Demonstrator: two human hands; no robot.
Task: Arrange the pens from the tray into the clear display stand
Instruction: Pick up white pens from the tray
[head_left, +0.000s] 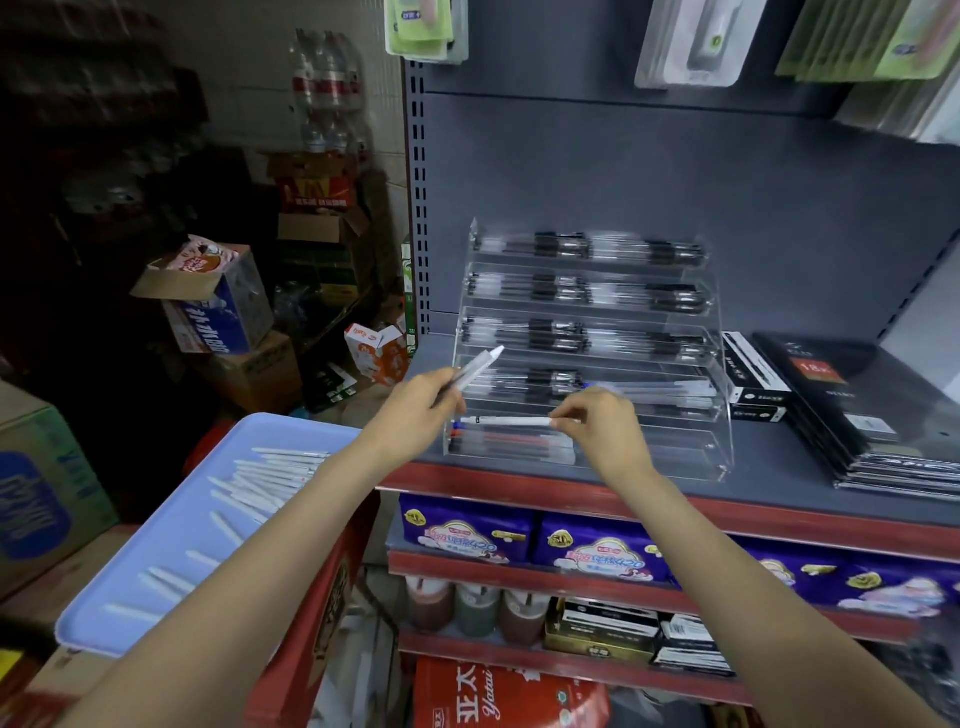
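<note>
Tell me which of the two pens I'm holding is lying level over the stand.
The pen in your right hand: that pen lies level over the stand's lowest tier. The left hand's pen tilts upward.

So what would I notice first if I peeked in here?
Two hands at the middle: the left hand holds a pen tilted up, the right hand lays another pen flat at the clear stand on the shelf. A blue tray of pens sits lower left.

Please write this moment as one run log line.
left hand holds pen | right hand lays white pen in stand lowest tier
</note>
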